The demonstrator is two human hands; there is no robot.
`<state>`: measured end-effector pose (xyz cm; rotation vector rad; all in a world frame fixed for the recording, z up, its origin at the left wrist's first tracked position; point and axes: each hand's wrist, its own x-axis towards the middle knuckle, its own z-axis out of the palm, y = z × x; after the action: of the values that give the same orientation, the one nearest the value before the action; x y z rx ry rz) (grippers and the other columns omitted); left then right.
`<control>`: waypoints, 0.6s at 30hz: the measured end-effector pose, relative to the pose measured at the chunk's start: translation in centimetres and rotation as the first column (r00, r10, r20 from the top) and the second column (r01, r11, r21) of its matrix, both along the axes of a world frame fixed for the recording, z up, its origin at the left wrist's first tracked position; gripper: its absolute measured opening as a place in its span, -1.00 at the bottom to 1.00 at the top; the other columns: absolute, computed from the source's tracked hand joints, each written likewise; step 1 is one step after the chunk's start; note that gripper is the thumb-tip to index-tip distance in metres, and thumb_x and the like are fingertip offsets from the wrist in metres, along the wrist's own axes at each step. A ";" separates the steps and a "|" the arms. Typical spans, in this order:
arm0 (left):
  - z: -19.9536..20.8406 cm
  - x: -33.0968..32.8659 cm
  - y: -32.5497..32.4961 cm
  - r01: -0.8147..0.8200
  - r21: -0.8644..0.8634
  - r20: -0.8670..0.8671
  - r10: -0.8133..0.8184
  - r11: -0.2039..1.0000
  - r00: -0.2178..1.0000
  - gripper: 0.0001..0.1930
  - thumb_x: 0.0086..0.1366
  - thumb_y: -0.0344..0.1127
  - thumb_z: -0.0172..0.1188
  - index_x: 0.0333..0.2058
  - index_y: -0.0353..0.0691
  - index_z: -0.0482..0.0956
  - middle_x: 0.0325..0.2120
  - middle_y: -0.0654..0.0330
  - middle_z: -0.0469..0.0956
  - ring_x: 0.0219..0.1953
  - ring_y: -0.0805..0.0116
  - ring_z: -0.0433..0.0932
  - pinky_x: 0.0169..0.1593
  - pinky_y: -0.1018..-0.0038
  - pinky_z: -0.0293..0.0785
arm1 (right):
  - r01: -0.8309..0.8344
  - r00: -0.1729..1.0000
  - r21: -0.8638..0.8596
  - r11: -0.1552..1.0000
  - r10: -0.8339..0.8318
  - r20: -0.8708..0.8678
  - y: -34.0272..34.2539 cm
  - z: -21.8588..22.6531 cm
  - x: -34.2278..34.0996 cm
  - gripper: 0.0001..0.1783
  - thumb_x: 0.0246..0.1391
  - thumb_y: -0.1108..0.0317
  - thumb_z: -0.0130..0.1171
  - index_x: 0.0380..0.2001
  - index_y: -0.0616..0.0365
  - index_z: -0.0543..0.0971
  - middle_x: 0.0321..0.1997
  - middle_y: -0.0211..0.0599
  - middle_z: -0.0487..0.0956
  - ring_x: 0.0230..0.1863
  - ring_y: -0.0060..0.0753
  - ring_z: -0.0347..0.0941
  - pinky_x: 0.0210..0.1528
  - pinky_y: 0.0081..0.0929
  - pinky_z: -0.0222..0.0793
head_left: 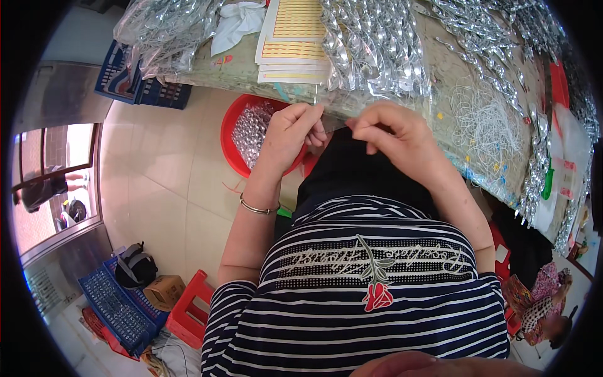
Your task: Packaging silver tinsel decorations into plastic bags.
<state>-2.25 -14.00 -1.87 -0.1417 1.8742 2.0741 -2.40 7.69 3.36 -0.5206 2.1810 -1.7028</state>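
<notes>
My left hand [294, 135] is at the table's near edge, its thumb and fingers pinched together on clear plastic film [334, 120]. Opposite it, my right hand [394, 139] has curled fingers and its thumb and forefinger pinched at the other side of this film. The film is thin and see-through, so its full outline is hard to make out. Just beyond my hands, shiny silver twisted strips [374, 47] lie in clear plastic on the table. Under my left hand stands a red basin [227, 135] holding many small silver pieces.
Printed paper sheets [292, 53], a white cloth [237, 26] and more bagged strips [166, 41] lie on the table [210, 70]. A tangle of white string [487, 129] is at the right. Blue crates [122, 308] and a red stool [188, 311] stand on the floor; another person [543, 308] sits at right.
</notes>
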 end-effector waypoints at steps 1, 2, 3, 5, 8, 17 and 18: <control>0.0 0.1 -0.2 -0.006 -0.002 0.002 0.006 1.000 1.000 -0.64 0.33 -0.16 0.06 -0.57 -0.27 0.49 -0.65 0.26 0.50 -0.60 0.60 0.46 -0.48 0.68 0.36 | 0.031 0.994 -0.018 0.999 -0.029 0.106 0.8 0.7 0.1 -0.96 0.09 0.53 0.12 -0.43 0.28 0.51 -0.37 -0.38 0.47 -0.51 -0.66 0.39 -0.43 -0.70 0.32; -0.1 0.3 -0.4 -0.016 -0.018 -0.008 0.016 1.000 1.000 -0.65 0.33 -0.16 0.06 -0.57 -0.26 0.49 -0.65 0.27 0.50 -0.60 0.60 0.45 -0.48 0.69 0.36 | 0.068 0.991 -0.079 0.995 -0.058 0.121 1.6 1.6 0.5 -0.95 0.09 0.55 0.11 -0.45 0.25 0.51 -0.37 -0.37 0.46 -0.53 -0.66 0.37 -0.44 -0.72 0.29; -0.3 0.4 -0.5 -0.022 -0.031 -0.020 0.022 0.999 1.000 -0.65 0.34 -0.16 0.06 -0.57 -0.26 0.49 -0.64 0.28 0.49 -0.59 0.61 0.45 -0.48 0.70 0.35 | 0.127 0.987 -0.099 0.987 -0.115 0.114 2.9 2.2 1.1 -0.95 0.08 0.55 0.10 -0.46 0.25 0.51 -0.37 -0.35 0.46 -0.53 -0.65 0.37 -0.43 -0.71 0.29; -0.7 0.5 -0.7 -0.026 -0.023 -0.011 0.026 0.999 1.000 -0.66 0.34 -0.16 0.06 -0.56 -0.25 0.49 -0.64 0.29 0.49 -0.60 0.61 0.44 -0.47 0.70 0.35 | 0.238 0.970 -0.115 0.965 -0.230 0.080 5.6 3.8 2.5 -0.93 0.04 0.57 0.07 -0.50 0.23 0.47 -0.40 -0.34 0.42 -0.49 -0.58 0.35 -0.37 -0.63 0.29; -0.5 0.3 -0.5 -0.011 -0.025 -0.022 0.011 1.000 1.000 -0.68 0.34 -0.16 0.06 -0.54 -0.24 0.49 -0.64 0.30 0.49 -0.59 0.62 0.44 -0.47 0.71 0.34 | 0.391 0.912 -0.214 0.895 -0.408 -0.042 12.1 3.7 4.8 -0.88 0.06 0.48 0.08 -0.54 0.14 0.42 -0.42 -0.37 0.34 -0.38 -0.56 0.24 -0.35 -0.63 0.11; -0.6 0.4 -0.3 -0.030 -0.067 -0.028 0.028 0.997 0.999 -0.72 0.33 -0.18 0.08 -0.49 -0.22 0.50 -0.60 0.28 0.53 -0.59 0.63 0.46 -0.48 0.73 0.33 | 0.710 0.642 -0.445 0.546 -0.761 0.092 24.4 3.7 11.6 -0.80 0.25 0.31 -0.02 -0.24 0.19 0.53 0.02 -0.28 0.51 0.17 -0.27 0.36 0.21 -0.33 0.28; -0.6 0.6 -0.2 -0.033 -0.079 -0.042 0.030 0.996 0.999 -0.73 0.34 -0.19 0.08 -0.49 -0.22 0.51 -0.59 0.28 0.53 -0.59 0.62 0.46 -0.48 0.72 0.33 | 0.711 0.638 -0.450 0.540 -0.765 0.090 25.3 3.6 12.2 -0.80 0.25 0.31 -0.02 -0.24 0.19 0.53 0.02 -0.28 0.51 0.17 -0.27 0.36 0.21 -0.33 0.28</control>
<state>-1.70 -14.24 -2.48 -0.1508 1.9921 2.0378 9.79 33.03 6.96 0.3250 2.2328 -2.7231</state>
